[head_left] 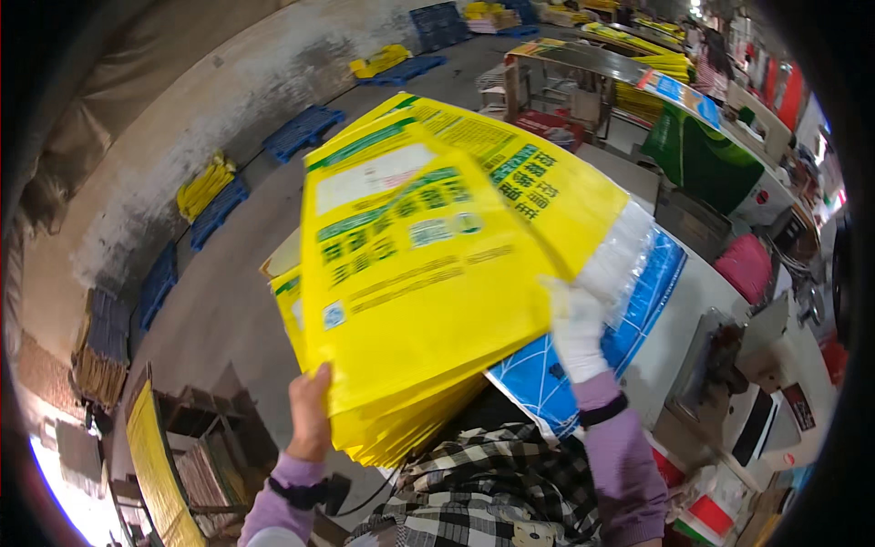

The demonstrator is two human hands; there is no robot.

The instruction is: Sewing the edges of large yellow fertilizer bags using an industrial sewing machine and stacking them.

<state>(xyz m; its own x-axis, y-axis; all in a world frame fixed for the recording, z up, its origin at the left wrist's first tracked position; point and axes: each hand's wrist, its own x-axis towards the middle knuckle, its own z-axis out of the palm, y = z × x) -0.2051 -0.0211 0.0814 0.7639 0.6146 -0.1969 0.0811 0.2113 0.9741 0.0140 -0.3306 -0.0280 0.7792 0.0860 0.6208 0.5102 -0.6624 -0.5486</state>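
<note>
A large yellow printed bag (pixel 428 301) lies flat and slightly tilted in front of me, on top of a thick fanned stack of yellow bags (pixel 401 428). My bare left hand (pixel 312 406) grips its near left corner, thumb uppermost. At its right edge, my right hand (pixel 576 328), in a white glove, is closed on the bag's margin; its fingertips are partly blurred. Behind it lies another yellow bag (pixel 574 196) with a clear plastic liner (pixel 620 260) sticking out at its end. A blue printed sheet (pixel 538 378) shows beneath my right hand.
A white worktable (pixel 706 283) with a sewing machine (pixel 775 392) stands at my right, a pink cushion-like thing (pixel 743 269) beyond it. Blue pallets (pixel 303 129), some bearing yellow stacks, line the left wall. A rack draped in yellow (pixel 159 465) stands at lower left.
</note>
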